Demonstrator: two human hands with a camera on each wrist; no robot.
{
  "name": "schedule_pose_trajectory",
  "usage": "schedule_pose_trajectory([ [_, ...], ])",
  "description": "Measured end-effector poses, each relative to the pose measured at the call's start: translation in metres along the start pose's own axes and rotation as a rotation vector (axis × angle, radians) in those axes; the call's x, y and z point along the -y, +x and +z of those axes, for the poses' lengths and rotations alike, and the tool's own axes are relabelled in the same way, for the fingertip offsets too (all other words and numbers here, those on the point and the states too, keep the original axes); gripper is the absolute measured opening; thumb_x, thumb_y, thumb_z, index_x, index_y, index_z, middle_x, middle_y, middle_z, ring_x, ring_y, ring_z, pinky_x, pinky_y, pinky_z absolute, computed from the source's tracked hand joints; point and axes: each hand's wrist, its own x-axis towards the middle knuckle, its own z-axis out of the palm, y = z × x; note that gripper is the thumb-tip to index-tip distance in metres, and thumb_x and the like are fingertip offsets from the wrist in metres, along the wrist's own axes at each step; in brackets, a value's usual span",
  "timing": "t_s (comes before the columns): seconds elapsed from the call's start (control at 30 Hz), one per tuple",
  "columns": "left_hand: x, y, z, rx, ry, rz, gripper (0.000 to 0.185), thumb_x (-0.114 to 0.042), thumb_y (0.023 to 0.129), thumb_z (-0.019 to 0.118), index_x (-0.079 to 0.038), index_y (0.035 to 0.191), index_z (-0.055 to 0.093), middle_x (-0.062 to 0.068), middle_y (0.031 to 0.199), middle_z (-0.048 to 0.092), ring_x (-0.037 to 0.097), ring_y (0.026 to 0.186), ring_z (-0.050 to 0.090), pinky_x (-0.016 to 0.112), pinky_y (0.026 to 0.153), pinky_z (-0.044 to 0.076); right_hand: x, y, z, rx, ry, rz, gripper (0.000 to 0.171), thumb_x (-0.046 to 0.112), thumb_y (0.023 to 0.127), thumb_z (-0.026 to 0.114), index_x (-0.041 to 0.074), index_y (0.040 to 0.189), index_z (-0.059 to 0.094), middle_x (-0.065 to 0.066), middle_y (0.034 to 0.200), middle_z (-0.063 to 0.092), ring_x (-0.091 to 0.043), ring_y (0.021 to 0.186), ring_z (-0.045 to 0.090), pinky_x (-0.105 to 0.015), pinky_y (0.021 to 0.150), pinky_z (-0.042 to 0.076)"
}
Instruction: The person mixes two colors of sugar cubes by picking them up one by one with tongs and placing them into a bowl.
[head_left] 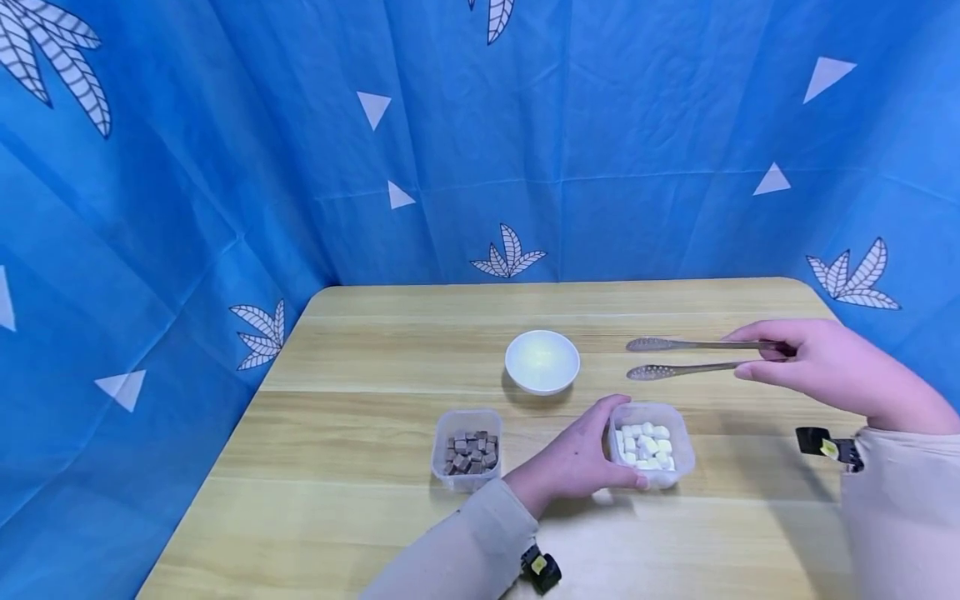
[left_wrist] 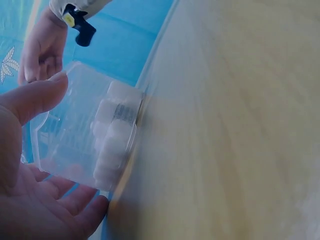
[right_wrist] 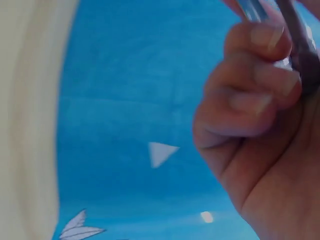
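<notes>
My left hand (head_left: pixel 573 458) grips a clear plastic container (head_left: pixel 679 429) by its left side, thumb on the near wall and fingers round the far one. White marshmallows (head_left: pixel 647 446) lie in it; the left wrist view shows them through the wall of the container (left_wrist: pixel 65 115), against its bottom. To the right, my right hand (head_left: pixel 832 367) holds a pair of metal tongs (head_left: pixel 682 344) above the table. The two arms of the tongs are spread apart and point left, with nothing between their tips. In the right wrist view, curled fingers (right_wrist: pixel 245 105) wrap the tongs' handle end.
A white bowl (head_left: pixel 542 362) stands behind my left hand, left of the tongs' tips. Left of the left hand is a second clear container (head_left: pixel 442 454) with brown cubes (head_left: pixel 471 452). All stand on a wooden table (head_left: pixel 337 417), with a blue patterned curtain (head_left: pixel 465 125) behind and beside it.
</notes>
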Motion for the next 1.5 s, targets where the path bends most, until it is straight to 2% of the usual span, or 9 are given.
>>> schedule_pose_trajectory([
  [0.17, 0.002, 0.000, -0.001, 0.004, -0.042, 0.008, 0.102, -0.029, 0.072, 0.092, -0.032, 0.154, 0.032, -0.013, 0.146, 0.045, 0.003, 0.127, 0.044, 0.034, 0.114, 0.032, 0.015, -0.013, -0.006, -0.012, -0.012, -0.075, 0.023, 0.030, 0.090, 0.079, 0.032, 0.111, 0.071, 0.009, 0.074, 0.050, -0.010, 0.060, 0.045, -0.026, 0.053, 0.035],
  [0.27, 0.002, 0.000, -0.002, 0.011, -0.062, 0.013, 0.104, -0.029, 0.072, 0.092, -0.031, 0.156, 0.031, -0.012, 0.146, 0.045, 0.002, 0.126, 0.044, 0.034, 0.114, 0.031, 0.026, -0.017, -0.004, -0.017, -0.060, -0.132, 0.028, 0.028, 0.085, 0.084, 0.035, 0.109, 0.072, 0.016, 0.073, 0.052, -0.005, 0.060, 0.046, -0.024, 0.053, 0.039],
  [0.4, 0.003, 0.001, 0.000, 0.020, -0.065, 0.018, 0.105, -0.028, 0.072, 0.092, -0.027, 0.157, 0.030, -0.013, 0.144, 0.046, 0.002, 0.125, 0.046, 0.034, 0.115, 0.030, 0.039, -0.018, 0.003, 0.019, -0.157, -0.182, 0.028, 0.030, 0.081, 0.086, 0.034, 0.106, 0.074, 0.023, 0.078, 0.056, 0.002, 0.063, 0.046, -0.024, 0.055, 0.042],
  [0.5, 0.003, 0.002, 0.001, 0.019, -0.057, 0.021, 0.105, -0.028, 0.072, 0.092, -0.026, 0.157, 0.030, -0.013, 0.144, 0.046, 0.002, 0.125, 0.046, 0.033, 0.114, 0.030, 0.046, -0.019, 0.007, 0.074, -0.179, -0.174, 0.026, 0.028, 0.081, 0.086, 0.035, 0.103, 0.074, 0.024, 0.083, 0.058, 0.003, 0.065, 0.048, -0.024, 0.057, 0.043],
  [0.7, 0.004, 0.002, 0.000, 0.021, -0.067, 0.022, 0.106, -0.028, 0.071, 0.093, -0.028, 0.156, 0.030, -0.012, 0.143, 0.048, 0.003, 0.125, 0.048, 0.031, 0.113, 0.032, 0.057, -0.017, 0.011, 0.132, -0.203, -0.172, 0.023, 0.024, 0.082, 0.083, 0.034, 0.100, 0.073, 0.024, 0.079, 0.055, 0.002, 0.064, 0.047, -0.025, 0.058, 0.043],
  [0.87, 0.004, 0.002, -0.001, 0.026, -0.051, 0.019, 0.107, -0.031, 0.072, 0.093, -0.028, 0.157, 0.029, -0.011, 0.144, 0.048, 0.005, 0.127, 0.047, 0.036, 0.115, 0.029, 0.060, -0.012, 0.017, 0.181, -0.193, -0.150, 0.020, 0.022, 0.083, 0.081, 0.030, 0.099, 0.073, 0.020, 0.072, 0.051, -0.001, 0.061, 0.044, -0.026, 0.056, 0.040],
  [0.97, 0.005, 0.003, 0.000, 0.031, -0.042, 0.012, 0.107, -0.032, 0.072, 0.092, -0.028, 0.158, 0.028, -0.010, 0.145, 0.047, 0.006, 0.128, 0.046, 0.038, 0.116, 0.028, 0.059, -0.010, 0.020, 0.201, -0.191, -0.123, 0.020, 0.020, 0.083, 0.080, 0.028, 0.100, 0.073, 0.019, 0.076, 0.055, -0.004, 0.060, 0.045, -0.027, 0.056, 0.040],
  [1.23, 0.005, 0.003, 0.001, 0.038, -0.060, 0.007, 0.108, -0.031, 0.072, 0.093, -0.028, 0.158, 0.028, -0.009, 0.147, 0.047, 0.007, 0.131, 0.045, 0.041, 0.118, 0.026, 0.061, -0.006, 0.029, 0.192, -0.257, -0.103, 0.020, 0.022, 0.079, 0.082, 0.028, 0.096, 0.074, 0.014, 0.082, 0.062, -0.009, 0.064, 0.048, -0.033, 0.058, 0.042],
  [1.5, 0.005, 0.003, 0.000, 0.029, -0.073, 0.010, 0.108, -0.030, 0.071, 0.094, -0.028, 0.157, 0.030, -0.011, 0.146, 0.046, 0.006, 0.128, 0.046, 0.039, 0.117, 0.028, 0.058, -0.009, 0.036, 0.162, -0.339, -0.189, 0.023, 0.025, 0.078, 0.084, 0.027, 0.099, 0.074, 0.013, 0.088, 0.066, -0.006, 0.065, 0.050, -0.035, 0.057, 0.047],
])
